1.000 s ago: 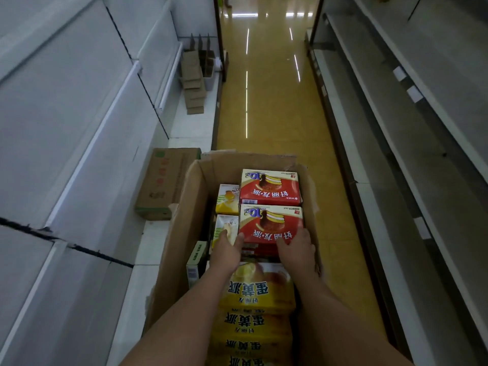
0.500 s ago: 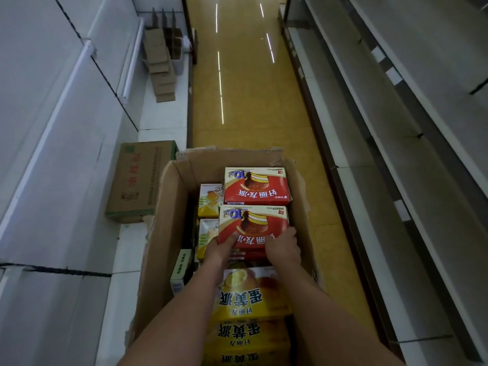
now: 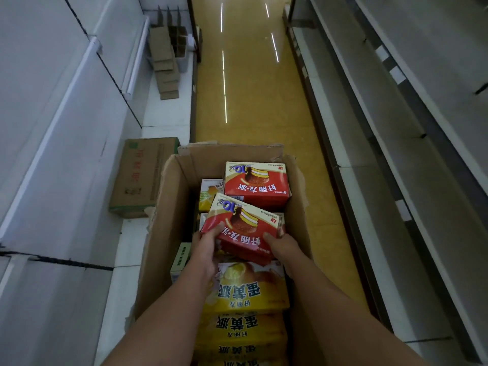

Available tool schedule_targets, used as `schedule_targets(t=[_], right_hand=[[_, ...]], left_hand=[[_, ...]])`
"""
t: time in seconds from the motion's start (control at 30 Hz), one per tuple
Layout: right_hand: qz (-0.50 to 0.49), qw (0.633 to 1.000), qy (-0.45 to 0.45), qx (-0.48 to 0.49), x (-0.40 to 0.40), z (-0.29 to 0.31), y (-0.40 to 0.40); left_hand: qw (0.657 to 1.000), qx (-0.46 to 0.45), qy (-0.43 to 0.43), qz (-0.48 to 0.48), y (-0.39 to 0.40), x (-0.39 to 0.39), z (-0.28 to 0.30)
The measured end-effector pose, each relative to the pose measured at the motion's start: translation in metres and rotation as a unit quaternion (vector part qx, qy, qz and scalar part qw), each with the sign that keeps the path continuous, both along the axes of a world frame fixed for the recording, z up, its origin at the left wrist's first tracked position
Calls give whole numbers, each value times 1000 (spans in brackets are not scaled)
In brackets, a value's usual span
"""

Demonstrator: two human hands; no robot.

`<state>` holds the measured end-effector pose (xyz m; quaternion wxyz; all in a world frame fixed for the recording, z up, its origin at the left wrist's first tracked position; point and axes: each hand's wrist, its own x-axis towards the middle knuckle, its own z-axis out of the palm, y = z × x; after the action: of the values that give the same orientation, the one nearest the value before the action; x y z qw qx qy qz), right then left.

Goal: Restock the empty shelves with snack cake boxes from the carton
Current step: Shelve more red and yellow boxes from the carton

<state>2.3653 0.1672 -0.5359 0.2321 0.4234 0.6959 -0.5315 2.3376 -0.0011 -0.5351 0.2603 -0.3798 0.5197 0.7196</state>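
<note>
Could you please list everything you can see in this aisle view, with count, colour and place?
open carton: one, brown, on the aisle floor below the camera.
held red box: one, red, tilted, lifted above the carton's middle.
far red box: one, red, flat at the carton's far end.
yellow boxes: at least three, stacked at the carton's near end.
small yellow boxes: two partly hidden, left of the red ones.
closed carton: one, brown, on the left base shelf.
cardboard pieces: several, brown, farther along the left shelf.
shelves: grey-white, both sides.
left hand: grips the held box's left edge.
right hand: grips its right edge.
</note>
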Motion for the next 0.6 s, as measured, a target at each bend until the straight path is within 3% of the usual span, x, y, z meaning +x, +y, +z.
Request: schedule_targets(t=[0.1, 0.17, 0.3, 0.5, 0.6], right_hand=[[67, 991, 33, 110, 2, 25, 4], [115, 983, 53, 130, 4, 50, 6], [146, 983, 111, -1, 11, 96, 13], [79, 973, 210, -48, 40, 159, 29], [40, 973, 219, -57, 61, 186, 50]], left_hand=[[999, -10, 38, -6, -2, 0, 27], [997, -7, 54, -48, -3, 0, 45], [991, -6, 79, -106, 2, 5, 86], [987, 53, 115, -101, 38, 27, 161], [980, 57, 141, -131, 60, 41, 186]])
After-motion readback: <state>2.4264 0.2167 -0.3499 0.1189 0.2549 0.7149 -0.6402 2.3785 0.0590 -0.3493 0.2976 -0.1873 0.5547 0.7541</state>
